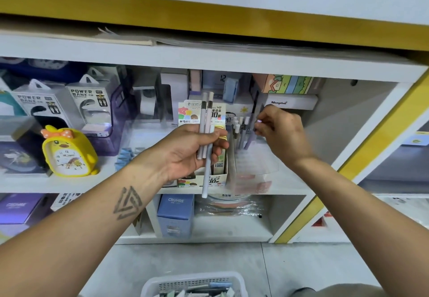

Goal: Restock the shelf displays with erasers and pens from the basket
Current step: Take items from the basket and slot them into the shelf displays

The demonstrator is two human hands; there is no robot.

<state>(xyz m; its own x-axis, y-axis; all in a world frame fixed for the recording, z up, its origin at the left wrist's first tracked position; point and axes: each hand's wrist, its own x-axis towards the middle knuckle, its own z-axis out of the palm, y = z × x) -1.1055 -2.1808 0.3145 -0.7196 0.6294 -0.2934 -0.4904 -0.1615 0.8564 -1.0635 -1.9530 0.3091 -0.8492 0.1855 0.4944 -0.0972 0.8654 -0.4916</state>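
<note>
Landmark: the clear pen display (246, 148) on the middle shelf (69, 184). Far left of it stands a yellow duck clock (69, 151), with power bank boxes (89, 101) behind. Nearer, just left of the display and in front of a pencil box (202, 178), the left hand (197, 150) has its grip curled around a bundle of three pens (205, 134); these are slim, pale lilac and white, with dark bands near the upper ends, their long axes nearly upright, one slipping lower than the others. At the display's upper right edge, the right hand (278, 131) pinches a small lilac tip, apparently the top of one pen standing in the display; motion blur leaves the exact hold uncertain. The held bundle lies left of the display opening, so the right hand is the nearer one for seating each pen upright. Below the display, on the floor, the white basket (239, 282) shows further stock, partly cut off by the frame edge.
</note>
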